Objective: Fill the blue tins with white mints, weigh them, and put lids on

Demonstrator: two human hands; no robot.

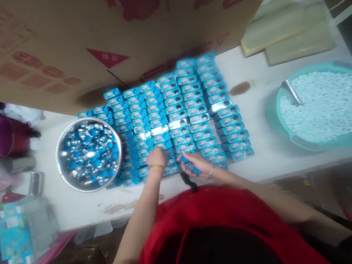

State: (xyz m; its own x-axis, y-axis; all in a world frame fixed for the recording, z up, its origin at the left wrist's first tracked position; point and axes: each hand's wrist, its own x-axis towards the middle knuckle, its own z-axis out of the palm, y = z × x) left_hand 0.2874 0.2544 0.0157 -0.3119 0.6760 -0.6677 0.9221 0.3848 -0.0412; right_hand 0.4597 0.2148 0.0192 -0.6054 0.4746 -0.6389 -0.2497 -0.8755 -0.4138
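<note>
Rows of small blue tins (179, 128) stand packed close together on the white table, many with a round hole or blue disc at one end. My left hand (157, 156) is curled over the near rows, fingers bent down; what they grip, if anything, is hidden. Just to the right, my right hand (196, 164) is closed around several small blue caps, palm turned partly up, above the front tins. To the left, a steel bowl (59, 159) holds a heap of similar silver-and-blue caps (90, 150).
A tall cardboard box (161, 29) stands behind the tins. On the right, a turquoise basin (298, 143) contains many small white pieces and a metal scoop (292, 91). Yellowish sheets (297, 38) lie behind it. Printed blue cartons (13, 233) are at the left edge.
</note>
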